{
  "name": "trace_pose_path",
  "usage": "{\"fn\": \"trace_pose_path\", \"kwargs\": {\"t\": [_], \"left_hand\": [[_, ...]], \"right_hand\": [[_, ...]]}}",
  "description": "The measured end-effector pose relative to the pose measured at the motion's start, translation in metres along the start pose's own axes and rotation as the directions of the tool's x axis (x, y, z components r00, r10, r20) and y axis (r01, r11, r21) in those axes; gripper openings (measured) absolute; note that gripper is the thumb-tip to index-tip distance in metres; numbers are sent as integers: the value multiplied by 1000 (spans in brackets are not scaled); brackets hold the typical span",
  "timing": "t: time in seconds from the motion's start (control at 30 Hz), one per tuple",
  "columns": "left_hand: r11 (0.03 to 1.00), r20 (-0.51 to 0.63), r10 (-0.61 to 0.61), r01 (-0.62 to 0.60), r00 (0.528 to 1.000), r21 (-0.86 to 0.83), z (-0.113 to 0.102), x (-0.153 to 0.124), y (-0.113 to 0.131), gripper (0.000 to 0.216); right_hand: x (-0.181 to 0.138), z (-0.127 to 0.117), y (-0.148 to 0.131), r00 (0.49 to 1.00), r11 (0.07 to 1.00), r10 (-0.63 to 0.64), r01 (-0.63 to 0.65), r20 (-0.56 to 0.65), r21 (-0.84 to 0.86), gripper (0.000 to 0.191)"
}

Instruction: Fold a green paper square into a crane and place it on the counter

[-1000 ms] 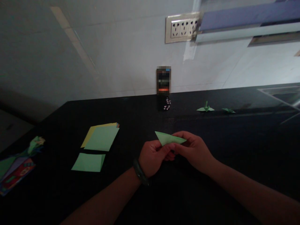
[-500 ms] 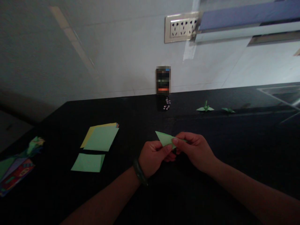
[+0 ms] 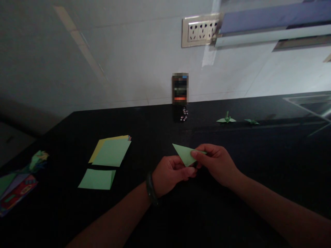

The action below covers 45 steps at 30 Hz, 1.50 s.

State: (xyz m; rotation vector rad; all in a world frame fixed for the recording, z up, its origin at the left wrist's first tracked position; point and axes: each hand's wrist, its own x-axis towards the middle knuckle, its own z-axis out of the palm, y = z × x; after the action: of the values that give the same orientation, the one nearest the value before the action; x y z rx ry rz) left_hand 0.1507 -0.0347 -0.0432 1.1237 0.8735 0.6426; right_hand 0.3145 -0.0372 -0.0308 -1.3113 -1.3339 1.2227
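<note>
A folded triangle of light green paper (image 3: pixel 184 153) is held above the dark countertop. My right hand (image 3: pixel 217 163) pinches its right part, thumb on top and fingers beneath. My left hand (image 3: pixel 172 175), with a dark bangle on the wrist, is curled around the paper's lower corner; its thumb rests just below the paper, and part of its fingers is hidden behind it. To the left lie a stack of coloured paper sheets (image 3: pixel 111 153), green on top with yellow under it, and a separate folded green sheet (image 3: pixel 97 179).
Two green paper cranes (image 3: pixel 227 119) stand on the countertop (image 3: pixel 144 127) at the back right. A phone-like blurred object (image 3: pixel 180 89) leans on the wall, a beaded string (image 3: pixel 184 114) before it. Colourful packaging (image 3: pixel 19 193) and crumpled paper (image 3: pixel 38 160) lie far left.
My left thumb has slid down off the face of the paper, and the left hand has shifted slightly left and down. More of the triangle shows now; my right hand keeps its pinch.
</note>
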Motion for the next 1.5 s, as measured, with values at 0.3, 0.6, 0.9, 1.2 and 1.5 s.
{"fn": "trace_pose_path", "kwargs": {"t": [0.3,0.6,0.9,1.2,1.5], "left_hand": [[985,-204,131,-104,970,139,3,1,4,19],[974,-229,182,-144,956,173,4,1,0,19],[982,-344,131,-75,930,173,1,1,4,20],[956,-150,201,-159,968,248,2,0,1,20],[961,-116,172,-141,978,236,-1,4,-4,16]], "right_hand": [[0,8,10,984,946,41,-94,174,311,27],[1,6,14,985,921,84,-134,148,365,16],[13,-15,2,975,862,168,-72,-148,502,29],[5,-3,8,999,955,52,-51,6,293,21],[2,-13,0,987,984,-154,158,51,-86,11]]}}
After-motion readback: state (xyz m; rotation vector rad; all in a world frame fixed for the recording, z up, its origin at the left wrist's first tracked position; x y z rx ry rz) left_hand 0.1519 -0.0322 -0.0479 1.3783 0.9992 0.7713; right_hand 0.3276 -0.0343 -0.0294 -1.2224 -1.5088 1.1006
